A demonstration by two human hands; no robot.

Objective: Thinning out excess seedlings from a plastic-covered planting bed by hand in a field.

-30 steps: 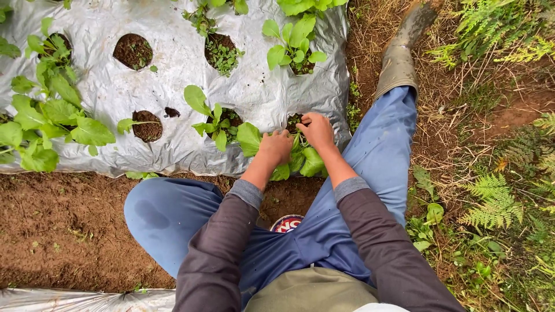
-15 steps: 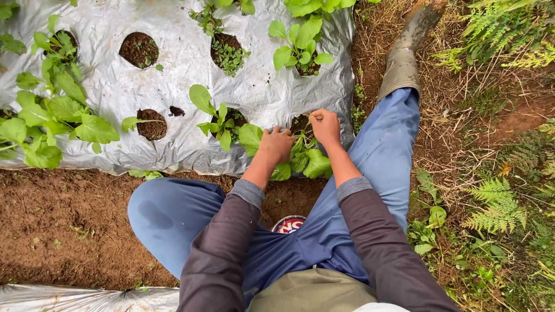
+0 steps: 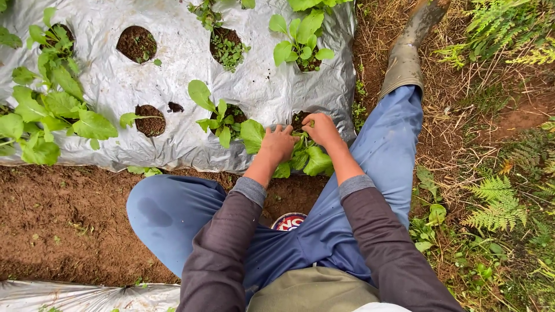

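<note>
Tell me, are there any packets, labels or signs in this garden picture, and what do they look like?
Round red, white and dark blue lid or label: on the soil between the person's knees, partly hidden by the blue trousers; whether lid or packet cannot be told.
No other packages, signs or screens; the silver plastic sheet over the bed is plain.

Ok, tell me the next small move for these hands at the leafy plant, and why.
Probably pinch out the small weeds at the stem: both the left hand and right hand rest in the soil hole of the silver plastic mulch sheet, around the green leafy seedling.
</note>
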